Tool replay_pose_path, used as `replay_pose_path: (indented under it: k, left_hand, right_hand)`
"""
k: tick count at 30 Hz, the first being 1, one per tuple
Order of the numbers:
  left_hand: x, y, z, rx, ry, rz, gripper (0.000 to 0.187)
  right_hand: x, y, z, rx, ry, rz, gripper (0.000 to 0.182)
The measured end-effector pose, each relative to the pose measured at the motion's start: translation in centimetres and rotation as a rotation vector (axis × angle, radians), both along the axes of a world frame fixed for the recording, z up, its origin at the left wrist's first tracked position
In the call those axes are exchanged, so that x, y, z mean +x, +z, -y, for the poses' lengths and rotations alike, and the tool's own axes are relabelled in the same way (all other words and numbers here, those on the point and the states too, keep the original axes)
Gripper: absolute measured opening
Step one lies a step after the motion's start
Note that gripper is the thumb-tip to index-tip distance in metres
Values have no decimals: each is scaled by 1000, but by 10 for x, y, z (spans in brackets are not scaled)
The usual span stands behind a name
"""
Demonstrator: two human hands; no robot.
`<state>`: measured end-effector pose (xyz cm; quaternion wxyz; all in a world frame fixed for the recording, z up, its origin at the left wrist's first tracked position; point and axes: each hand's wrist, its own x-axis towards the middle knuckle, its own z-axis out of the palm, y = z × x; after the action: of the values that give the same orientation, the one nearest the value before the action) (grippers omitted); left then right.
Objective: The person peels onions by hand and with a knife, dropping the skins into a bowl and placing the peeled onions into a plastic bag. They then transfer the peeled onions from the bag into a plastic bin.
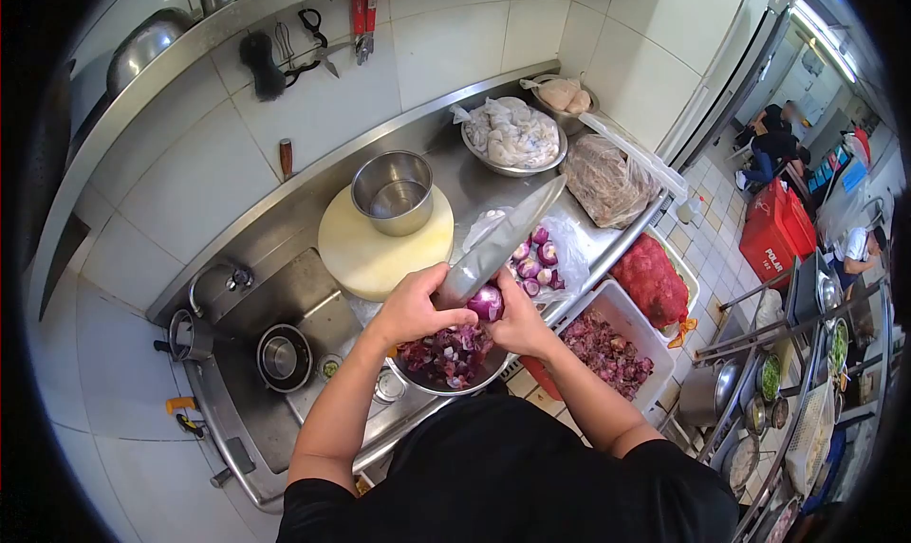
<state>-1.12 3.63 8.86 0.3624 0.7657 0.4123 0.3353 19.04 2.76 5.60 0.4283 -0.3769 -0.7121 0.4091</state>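
Here, left hand [415,308] fingers gripping knife [501,242], right hand [519,323] fingers holding red onion [486,303], bowl [446,386] of onion peels below.

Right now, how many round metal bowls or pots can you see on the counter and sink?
5: steel pot on the cutting board, peel bowl under the hands, bowl in the sink, two bowls holding bagged food. More may be hidden.
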Motion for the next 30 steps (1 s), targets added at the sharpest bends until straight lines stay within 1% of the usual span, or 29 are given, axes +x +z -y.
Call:
replay_pose_path:
  k: [1, 2, 4, 5, 6, 7, 9, 10, 11, 13, 14, 16, 17, 19, 21, 22, 23, 24, 25, 27, 28, 30]
  left_hand:
    - [1, 0, -1, 36, 1, -37, 58]
    - [0, 1, -2, 37, -1, -36, 58]
    - [0, 3, -3, 16, -8, -130, 56]
    - [0, 4, -4, 17, -11, -128, 56]
    - [1, 4, -4, 96, -1, -161, 53]
    - [1, 5, -4, 175, 10, -194, 50]
    - [3, 4, -4, 151, 14, -201, 47]
    - [3, 3, -3, 126, 18, -209, 46]
    - [3, 1, -3, 126, 17, -210, 46]
    - [5, -6, -3, 18, 69, -46, 44]
    - [4, -13, -5, 23, 65, -45, 44]
    - [-3, -26, -11, 10, 250, -89, 44]
    - [-6, -30, -11, 19, 243, -86, 44]
    - [-8, -35, -11, 34, 407, -142, 43]
    - [-9, -44, -9, -16, 408, -40, 40]
    - [-10, -55, -9, -35, 418, 73, 39]
    - [-10, -67, -10, -59, 421, 185, 39]
    - [-13, -67, -8, -73, 430, 92, 39]
    - [-16, -66, -6, -85, 449, -6, 39]
    - [-23, -84, -5, -87, 493, -179, 40]
    - [-22, -90, -3, -78, 479, -180, 40]
    - [-22, -99, 0, -113, 538, -299, 41]
  right_hand:
    - [0, 4, 1, 1, -2, 1, 58]
    - [0, 10, 3, 18, -9, 47, 59]
    - [2, 12, 5, 34, -21, 96, 60]
    - [5, 8, 4, -12, -24, 197, 60]
    - [6, 7, 4, -59, -26, 297, 59]
    - [7, 7, 4, -59, -27, 298, 59]
    - [7, 9, 5, -7, -42, 386, 59]
    - [7, 9, 5, -5, -43, 386, 59]
    - [7, 8, 5, 10, -65, 342, 58]
    - [8, 8, 4, 30, -94, 299, 56]
    - [9, 8, 5, -29, -68, 199, 56]
    - [10, 10, 6, -116, -41, 49, 56]
    - [12, 6, 5, -198, 15, -45, 57]
    - [16, 2, 2, -266, 93, -201, 60]
    - [19, 6, 4, -395, 88, -320, 67]
    - [22, 1, 3, -430, 77, -337, 70]
    - [24, 4, 4, -519, 56, -379, 70]
    - [25, 1, 3, -464, 25, -314, 69]
    - [26, -1, 2, -478, 9, -299, 66]
    - [29, -6, 2, -569, 53, -444, 64]
    - [31, -7, 2, -562, 49, -448, 61]
    - [34, -9, 3, -598, 23, -467, 58]
